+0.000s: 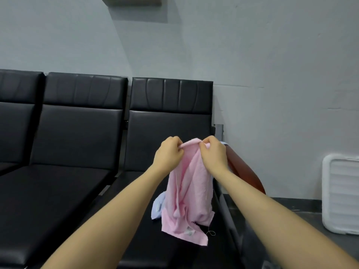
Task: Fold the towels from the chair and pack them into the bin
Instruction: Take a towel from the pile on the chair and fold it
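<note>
Pink towel [187,193] hangs pinched between left hand [169,153] and right hand [213,155], perhaps bunched.

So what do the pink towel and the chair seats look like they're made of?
Pink towel: looks like soft terry cloth, matte and nubbly, hanging in limp folds from the left hand and right hand, with a sewn label near its lower edge. Chair seats: probably faux leather or vinyl; smooth black padding with a dull sheen and stitched panels.

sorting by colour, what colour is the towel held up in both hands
Pale pink towel, clearest in the head view.
</note>
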{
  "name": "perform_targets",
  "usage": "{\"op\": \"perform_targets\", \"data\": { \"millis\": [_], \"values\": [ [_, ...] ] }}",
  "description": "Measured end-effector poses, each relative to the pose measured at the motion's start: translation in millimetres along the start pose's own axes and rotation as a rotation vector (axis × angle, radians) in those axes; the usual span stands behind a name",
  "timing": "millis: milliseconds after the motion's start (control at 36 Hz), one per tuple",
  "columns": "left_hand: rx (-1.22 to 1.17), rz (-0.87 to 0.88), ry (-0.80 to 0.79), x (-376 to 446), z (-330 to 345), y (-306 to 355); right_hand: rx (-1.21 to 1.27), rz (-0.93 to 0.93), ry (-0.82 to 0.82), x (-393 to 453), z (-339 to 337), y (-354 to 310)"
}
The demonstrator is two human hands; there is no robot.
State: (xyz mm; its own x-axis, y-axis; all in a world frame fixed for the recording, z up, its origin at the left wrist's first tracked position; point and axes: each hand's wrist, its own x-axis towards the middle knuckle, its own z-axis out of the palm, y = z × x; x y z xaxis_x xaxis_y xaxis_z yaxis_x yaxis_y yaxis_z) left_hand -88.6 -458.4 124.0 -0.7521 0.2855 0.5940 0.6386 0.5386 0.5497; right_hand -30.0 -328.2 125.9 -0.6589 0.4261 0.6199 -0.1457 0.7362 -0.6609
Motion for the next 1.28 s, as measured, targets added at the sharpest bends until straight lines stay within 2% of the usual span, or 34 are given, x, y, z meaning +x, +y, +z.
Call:
{"op": "perform_targets", "data": {
  "millis": [139, 278, 472, 611, 667, 722, 833, 944, 1000, 1139, 1222, 1278],
  "values": [
    [0.058, -0.134, 0.088, -9, 10, -15, -0.018, 0.060, 0.060, 3, -7, 5],
    [-0.130, -0.203, 0.147, -7, 11, -13, 0.024, 0.101, 0.084, 5, -9, 9],
    [-0.268, -0.254, 0.293, 17, -15, 5, 0.262, 0.112, 0.164, 9, -22, -8],
    [-0.503, -0.362, 0.370, 40, -40, 22, 0.319, 0.088, 0.218, 25, -32, -27],
    [-0.604, -0.375, 0.349, 49, -50, 27, 0.285, 0.061, 0.239, 34, -38, -31],
    [-0.596, -0.344, 0.314, 55, -62, 32, 0.236, 0.041, 0.258, 42, -44, -34],
    [-0.292, -0.276, 0.315, 55, -80, 40, 0.116, 0.013, 0.323, 53, -56, -36],
    [-0.021, -0.340, 0.303, 58, -85, 37, 0.059, 0.027, 0.343, 55, -62, -34],
    [-0.032, -0.400, 0.290, 57, -85, 37, 0.044, 0.066, 0.322, 56, -63, -31],
    [-0.301, -0.445, 0.279, 60, -83, 26, -0.007, 0.176, 0.300, 58, -64, -24],
    [-0.317, -0.379, 0.132, 60, -84, 22, 0.047, 0.230, 0.315, 59, -66, -22],
    [-0.164, -0.365, 0.009, 57, -84, 22, 0.104, 0.275, 0.324, 59, -69, -21]
  ]
}}
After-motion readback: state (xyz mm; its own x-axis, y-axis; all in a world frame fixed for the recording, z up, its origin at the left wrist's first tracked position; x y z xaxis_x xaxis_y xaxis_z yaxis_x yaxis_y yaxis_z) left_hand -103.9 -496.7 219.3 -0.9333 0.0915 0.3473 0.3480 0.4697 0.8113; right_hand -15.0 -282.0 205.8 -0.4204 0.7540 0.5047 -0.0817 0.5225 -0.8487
